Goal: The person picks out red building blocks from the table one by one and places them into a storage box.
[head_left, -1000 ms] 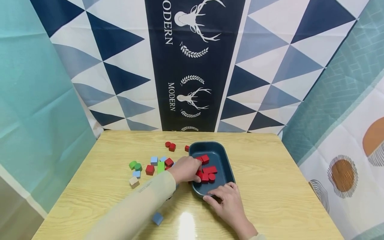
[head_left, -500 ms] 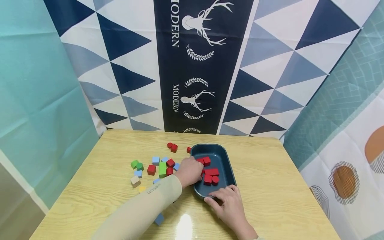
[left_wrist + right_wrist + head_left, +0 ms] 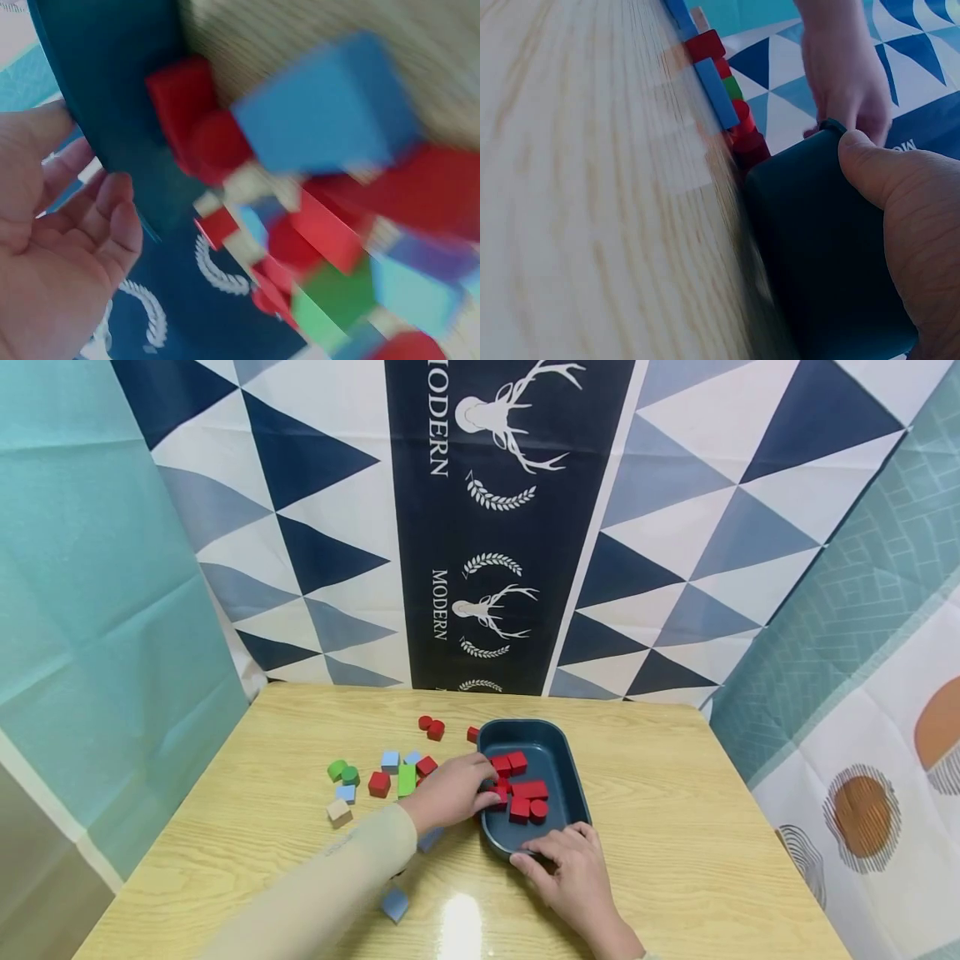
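Note:
A deep dark-blue tray (image 3: 558, 781) stands on the table with several red blocks (image 3: 530, 790) inside, including a cylinder (image 3: 538, 811). My left hand (image 3: 452, 789) reaches over the tray's left rim, fingertips above the red blocks there. In the left wrist view, its fingers are loosely bent beside the tray wall (image 3: 105, 75) with nothing between them. My right hand (image 3: 572, 877) grips the near rim, its thumb (image 3: 866, 161) outside and its fingers over the inner side.
Left of the tray lie red cubes (image 3: 379, 784), a green block (image 3: 407, 780), green rounded pieces (image 3: 349, 775), blue blocks (image 3: 391, 761) and a plain wooden cube (image 3: 339, 813). Small red pieces (image 3: 435, 730) sit farther back. A blue block (image 3: 395, 904) lies near the front.
My left hand has drawn back leftward from inside the tray and its fingers have loosened, uncovering a red block beneath them. The right hand has stayed on the rim.

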The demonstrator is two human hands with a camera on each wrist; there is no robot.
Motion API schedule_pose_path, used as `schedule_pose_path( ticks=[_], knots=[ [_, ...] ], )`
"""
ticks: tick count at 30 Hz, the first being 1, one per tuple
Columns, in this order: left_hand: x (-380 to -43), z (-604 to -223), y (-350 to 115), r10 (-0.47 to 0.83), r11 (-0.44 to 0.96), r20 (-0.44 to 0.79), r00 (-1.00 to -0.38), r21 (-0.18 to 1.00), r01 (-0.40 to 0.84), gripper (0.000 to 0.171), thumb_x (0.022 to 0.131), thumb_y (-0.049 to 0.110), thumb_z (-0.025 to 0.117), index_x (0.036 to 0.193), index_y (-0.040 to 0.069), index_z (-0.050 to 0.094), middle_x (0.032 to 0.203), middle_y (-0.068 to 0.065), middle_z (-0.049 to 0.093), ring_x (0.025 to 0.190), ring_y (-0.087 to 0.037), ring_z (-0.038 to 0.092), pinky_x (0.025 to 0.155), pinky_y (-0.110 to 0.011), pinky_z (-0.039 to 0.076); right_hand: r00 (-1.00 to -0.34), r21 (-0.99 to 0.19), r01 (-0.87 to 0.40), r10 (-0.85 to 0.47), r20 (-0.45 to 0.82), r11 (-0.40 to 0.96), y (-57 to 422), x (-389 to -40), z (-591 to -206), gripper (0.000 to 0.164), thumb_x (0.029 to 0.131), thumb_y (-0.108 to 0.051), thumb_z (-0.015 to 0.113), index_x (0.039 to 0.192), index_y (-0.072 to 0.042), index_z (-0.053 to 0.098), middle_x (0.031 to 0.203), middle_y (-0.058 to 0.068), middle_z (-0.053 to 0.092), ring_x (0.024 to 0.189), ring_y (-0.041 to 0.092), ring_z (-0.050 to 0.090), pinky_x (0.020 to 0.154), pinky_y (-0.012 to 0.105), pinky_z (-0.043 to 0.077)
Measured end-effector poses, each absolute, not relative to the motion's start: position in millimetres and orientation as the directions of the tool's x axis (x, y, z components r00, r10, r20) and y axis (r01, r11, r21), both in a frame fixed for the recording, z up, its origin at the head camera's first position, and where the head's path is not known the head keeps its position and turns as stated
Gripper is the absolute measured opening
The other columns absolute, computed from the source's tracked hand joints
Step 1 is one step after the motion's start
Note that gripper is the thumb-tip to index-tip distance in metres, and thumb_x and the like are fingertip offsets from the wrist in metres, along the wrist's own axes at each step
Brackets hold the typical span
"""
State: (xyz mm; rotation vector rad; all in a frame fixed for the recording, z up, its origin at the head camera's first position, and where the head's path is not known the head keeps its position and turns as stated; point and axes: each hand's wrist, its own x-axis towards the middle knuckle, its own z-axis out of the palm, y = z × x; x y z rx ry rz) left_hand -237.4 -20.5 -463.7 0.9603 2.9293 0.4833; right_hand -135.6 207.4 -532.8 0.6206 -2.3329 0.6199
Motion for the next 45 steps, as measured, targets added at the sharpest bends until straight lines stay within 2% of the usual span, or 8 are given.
schedule_pose_path(
  ticks=[5, 13, 19, 26, 34, 39, 45],
  knots=[
    [-238.4, -462.0, -59.8, 0.539, 0.771, 0.117, -0.834, 0.330, 0.544, 0.036, 0.101, 0.037, 0.076, 0.128, 0.015, 0.073, 0.132, -0.005, 0.070, 0.114, -0.021, 0.070, 0.104, -0.040, 0.059, -0.690, -0.279, -0.567, -0.261, 0.675, 0.775, 207.7, -136.2, -531.7, 0.018, 0.077, -0.038, 0.093, 0.082, -0.027, 0.080, 0.075, -0.017, 0.071, 0.072, 0.000, 0.054, 0.092, 0.038, 0.040],
    [-244.2, -465.9, -121.6, 0.402, 0.849, 0.060, -0.914, 0.349, 0.396, 0.034, 0.097, 0.032, 0.081, 0.124, 0.010, 0.076, 0.125, -0.007, 0.075, 0.117, -0.027, 0.070, 0.109, -0.049, 0.056, -0.685, -0.278, -0.571, -0.261, 0.680, 0.772, 207.3, -135.1, -532.7, 0.018, 0.076, -0.038, 0.094, 0.082, -0.027, 0.081, 0.075, -0.018, 0.071, 0.072, -0.002, 0.053, 0.091, 0.037, 0.039],
    [-246.3, -479.3, -159.5, 0.323, 0.883, 0.031, -0.946, 0.349, 0.313, 0.030, 0.098, 0.027, 0.080, 0.121, 0.008, 0.076, 0.125, -0.010, 0.075, 0.114, -0.027, 0.069, 0.106, -0.050, 0.057, -0.689, -0.284, -0.569, -0.258, 0.678, 0.772, 207.3, -134.7, -533.9, 0.017, 0.077, -0.037, 0.094, 0.082, -0.027, 0.081, 0.075, -0.018, 0.070, 0.071, -0.002, 0.051, 0.091, 0.036, 0.038],
    [-242.4, -481.1, -174.5, 0.305, 0.909, -0.031, -0.952, 0.306, 0.281, 0.046, 0.096, 0.030, 0.082, 0.132, 0.005, 0.071, 0.131, -0.013, 0.072, 0.121, -0.031, 0.066, 0.112, -0.053, 0.054, -0.686, -0.283, -0.569, -0.257, 0.681, 0.772, 207.0, -134.6, -534.1, 0.018, 0.077, -0.038, 0.093, 0.082, -0.027, 0.080, 0.074, -0.018, 0.070, 0.071, -0.002, 0.052, 0.091, 0.037, 0.039],
    [-238.9, -479.7, -183.8, 0.315, 0.906, -0.018, -0.949, 0.302, 0.295, 0.054, 0.092, 0.021, 0.086, 0.137, 0.001, 0.066, 0.143, -0.019, 0.066, 0.137, -0.041, 0.060, 0.116, -0.057, 0.049, -0.685, -0.287, -0.572, -0.255, 0.683, 0.768, 206.6, -134.9, -533.5, 0.018, 0.077, -0.038, 0.093, 0.082, -0.027, 0.080, 0.074, -0.018, 0.070, 0.071, -0.002, 0.051, 0.091, 0.037, 0.039],
    [-241.0, -486.1, -186.0, 0.333, 0.911, 0.020, -0.943, 0.253, 0.327, 0.054, 0.088, 0.027, 0.090, 0.133, 0.004, 0.071, 0.135, -0.014, 0.073, 0.125, -0.036, 0.066, 0.110, -0.053, 0.054, -0.677, -0.283, -0.578, -0.257, 0.689, 0.765, 207.4, -135.2, -533.0, 0.018, 0.077, -0.037, 0.094, 0.082, -0.027, 0.080, 0.075, -0.018, 0.070, 0.071, -0.001, 0.053, 0.090, 0.038, 0.040],
    [-241.0, -491.8, -177.1, 0.355, 0.920, 0.075, -0.932, 0.147, 0.363, 0.045, 0.087, 0.037, 0.090, 0.120, 0.008, 0.078, 0.115, -0.010, 0.078, 0.096, -0.027, 0.065, 0.090, -0.050, 0.057, -0.679, -0.277, -0.576, -0.262, 0.685, 0.769, 206.9, -135.2, -534.2, 0.018, 0.077, -0.039, 0.093, 0.082, -0.027, 0.080, 0.074, -0.018, 0.070, 0.071, -0.001, 0.053, 0.091, 0.038, 0.040]
  ],
)
